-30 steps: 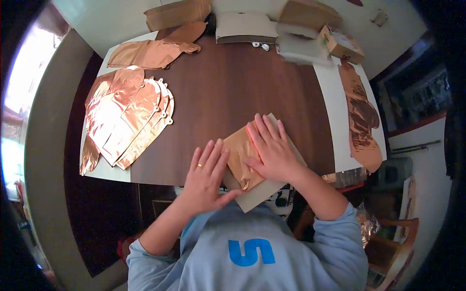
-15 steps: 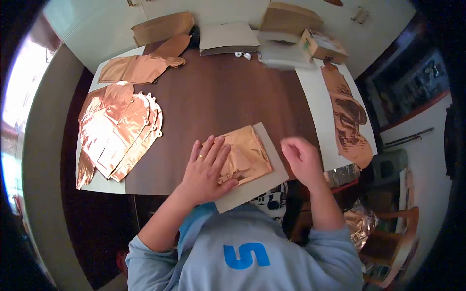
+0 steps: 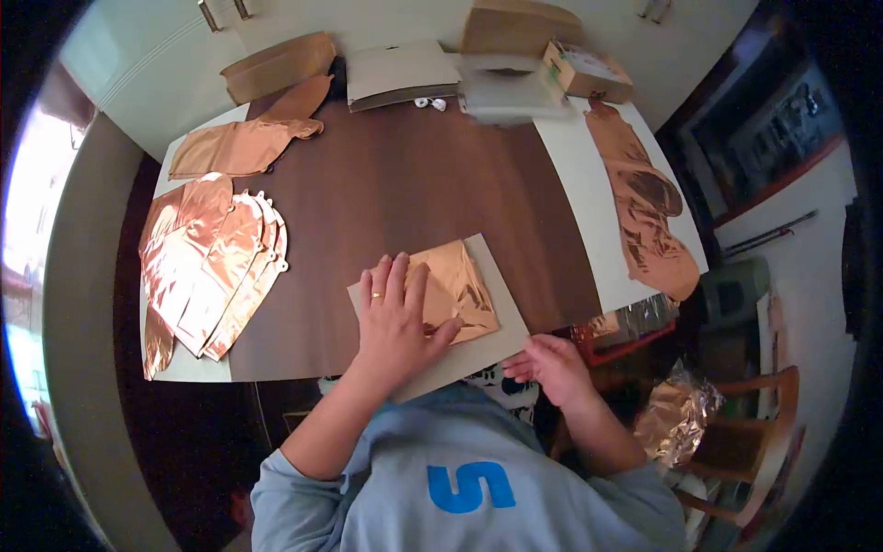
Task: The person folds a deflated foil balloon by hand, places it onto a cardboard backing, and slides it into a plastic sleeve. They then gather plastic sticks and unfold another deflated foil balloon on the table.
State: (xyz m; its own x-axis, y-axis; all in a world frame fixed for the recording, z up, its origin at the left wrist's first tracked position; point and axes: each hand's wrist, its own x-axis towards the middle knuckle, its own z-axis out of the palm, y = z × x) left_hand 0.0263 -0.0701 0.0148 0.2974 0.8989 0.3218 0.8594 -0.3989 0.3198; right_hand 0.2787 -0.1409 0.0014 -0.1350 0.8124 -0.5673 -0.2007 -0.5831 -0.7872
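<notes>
A grey cardboard sheet (image 3: 501,293) lies slantwise at the table's front edge, partly overhanging it. On the sheet rests a folded piece of shiny copper-coloured foil (image 3: 451,267). My left hand (image 3: 395,317), with a ring on one finger, presses flat on the foil's left side, fingers stretched out and thumb apart. At the sheet's right corner is my right hand (image 3: 552,366), its thumb at the edge and its fingers below, pinching the corner.
Copper-coloured foil pieces (image 3: 212,267) lie fanned at the left, with more brown pieces (image 3: 239,145) behind. A long foil piece (image 3: 644,207) lies on the right. A cardboard box (image 3: 403,74), plastic sheets (image 3: 510,92), earbuds (image 3: 430,104) and a small box (image 3: 589,74) line the back.
My right hand has come down and left to the cardboard sheet's corner. My left hand stays on the foil. The sheet has turned slightly and the camera view has shifted.
</notes>
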